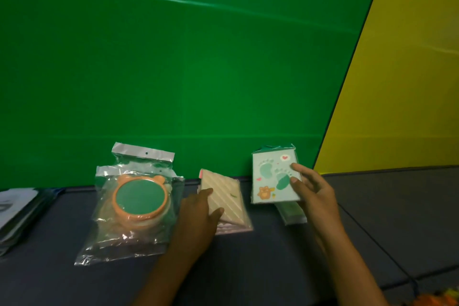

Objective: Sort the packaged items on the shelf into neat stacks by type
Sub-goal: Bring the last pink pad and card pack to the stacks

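Observation:
My right hand (313, 190) grips a pale card package printed with green footprints (270, 176), held tilted above the dark shelf. Under it lies a greenish package (293, 213). My left hand (198, 211) holds a beige package with diagonal stripes (227, 196), thumb on top, over a pink-edged clear packet (233, 228) of the same kind. To the left sits a stack of clear bags with round orange bear-eared items with green centres (139, 197).
A pile of flat white and dark packets (17, 211) lies at the far left edge. A green wall (173, 69) rises behind the shelf (248, 268) and a yellow panel (409, 82) stands at the right. Orange items (437, 300) show at the bottom right corner.

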The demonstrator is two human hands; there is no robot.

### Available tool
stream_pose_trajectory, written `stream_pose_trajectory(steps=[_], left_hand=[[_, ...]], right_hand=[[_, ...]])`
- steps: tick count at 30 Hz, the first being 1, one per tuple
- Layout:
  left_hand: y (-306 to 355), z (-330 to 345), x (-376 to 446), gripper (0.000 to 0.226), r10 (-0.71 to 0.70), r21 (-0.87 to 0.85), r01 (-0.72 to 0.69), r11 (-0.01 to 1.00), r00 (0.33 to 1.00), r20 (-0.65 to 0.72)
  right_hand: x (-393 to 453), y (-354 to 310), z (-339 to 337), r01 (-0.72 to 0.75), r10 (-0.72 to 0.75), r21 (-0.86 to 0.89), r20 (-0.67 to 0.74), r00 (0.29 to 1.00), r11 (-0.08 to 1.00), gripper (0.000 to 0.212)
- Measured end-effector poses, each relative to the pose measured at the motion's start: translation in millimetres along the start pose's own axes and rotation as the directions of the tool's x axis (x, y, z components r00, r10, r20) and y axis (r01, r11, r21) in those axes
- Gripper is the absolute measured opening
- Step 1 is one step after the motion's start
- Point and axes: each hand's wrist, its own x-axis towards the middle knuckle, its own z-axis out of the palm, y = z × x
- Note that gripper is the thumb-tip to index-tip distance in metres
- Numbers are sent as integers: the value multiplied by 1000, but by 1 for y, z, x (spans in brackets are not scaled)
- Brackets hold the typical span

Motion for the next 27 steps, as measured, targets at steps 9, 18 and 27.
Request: stream_pose_trajectory(steps=[9, 18, 27], left_hand=[[17, 15, -11, 58, -55, 361, 42, 932, 998, 25], [37, 16, -3, 57, 9, 410, 7, 912, 999, -39], [69, 29, 9, 46, 203, 514, -128, 848, 975, -93]], right_hand=[[24, -7, -32, -5, 3, 22, 91, 996, 1000, 28], [46, -1, -83, -30, 27, 33, 102, 994, 999, 29], [58, 20, -107, -75, 78, -22, 152, 985, 997, 31]])
